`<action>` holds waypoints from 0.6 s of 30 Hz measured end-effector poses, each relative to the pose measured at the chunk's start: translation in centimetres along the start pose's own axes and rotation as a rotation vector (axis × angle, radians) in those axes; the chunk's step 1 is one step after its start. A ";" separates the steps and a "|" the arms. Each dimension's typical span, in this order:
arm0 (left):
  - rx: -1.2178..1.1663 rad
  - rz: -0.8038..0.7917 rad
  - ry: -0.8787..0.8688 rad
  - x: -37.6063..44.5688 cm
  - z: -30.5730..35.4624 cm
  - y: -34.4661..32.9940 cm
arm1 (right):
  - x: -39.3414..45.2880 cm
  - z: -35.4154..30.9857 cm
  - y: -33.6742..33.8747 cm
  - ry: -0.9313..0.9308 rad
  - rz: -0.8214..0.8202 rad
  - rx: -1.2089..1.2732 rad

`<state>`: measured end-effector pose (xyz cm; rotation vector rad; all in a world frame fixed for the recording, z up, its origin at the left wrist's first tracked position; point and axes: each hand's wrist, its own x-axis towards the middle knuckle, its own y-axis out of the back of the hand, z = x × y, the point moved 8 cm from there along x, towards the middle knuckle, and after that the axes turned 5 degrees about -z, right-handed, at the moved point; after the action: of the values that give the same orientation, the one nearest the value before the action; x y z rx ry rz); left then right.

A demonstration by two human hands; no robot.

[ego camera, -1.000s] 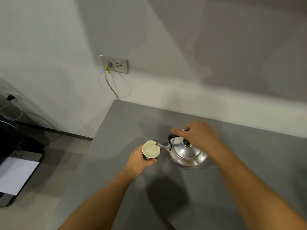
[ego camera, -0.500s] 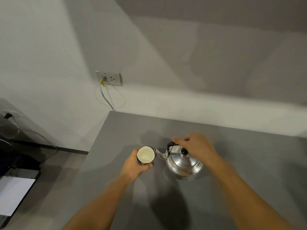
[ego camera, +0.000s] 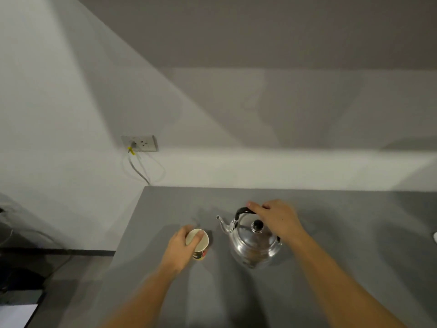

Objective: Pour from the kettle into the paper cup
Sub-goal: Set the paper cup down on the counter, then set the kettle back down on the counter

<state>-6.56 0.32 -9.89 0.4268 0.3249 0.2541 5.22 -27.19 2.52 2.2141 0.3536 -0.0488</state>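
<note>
A shiny metal kettle (ego camera: 254,245) with a black lid knob and black handle stands upright on the grey table (ego camera: 343,233), spout pointing left. My right hand (ego camera: 275,217) is closed over the kettle's handle. A white paper cup (ego camera: 199,242) with a dark printed side stands to the left of the kettle, a short gap from the spout. My left hand (ego camera: 181,249) wraps around the cup from the left, thumb on the rim. The cup's inside looks pale; I cannot tell whether it holds liquid.
The table's left edge runs just left of the cup, with floor below. A wall socket (ego camera: 139,143) with a plugged cable hangs on the wall behind. A white object (ego camera: 434,236) sits at the far right table edge. Dark equipment and white paper lie at lower left.
The kettle has gone from tilted with its spout at the cup's rim to upright on the table. Cup and spout are now apart. The camera view has tilted upward.
</note>
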 end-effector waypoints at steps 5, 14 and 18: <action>0.049 0.046 0.003 1.2 1.3 0.8 | 2.1 0.4 0.6 -0.045 0.036 0.084; 0.216 0.080 0.022 6.7 3.9 1.3 | 9.7 0.0 1.7 -0.075 0.090 0.133; 0.297 0.087 0.018 9.3 5.1 1.1 | 13.0 -0.4 1.0 -0.091 0.061 0.107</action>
<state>3.60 2.29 -7.42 0.7330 0.3640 0.2955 17.92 -24.42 1.44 2.3182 0.2379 -0.1378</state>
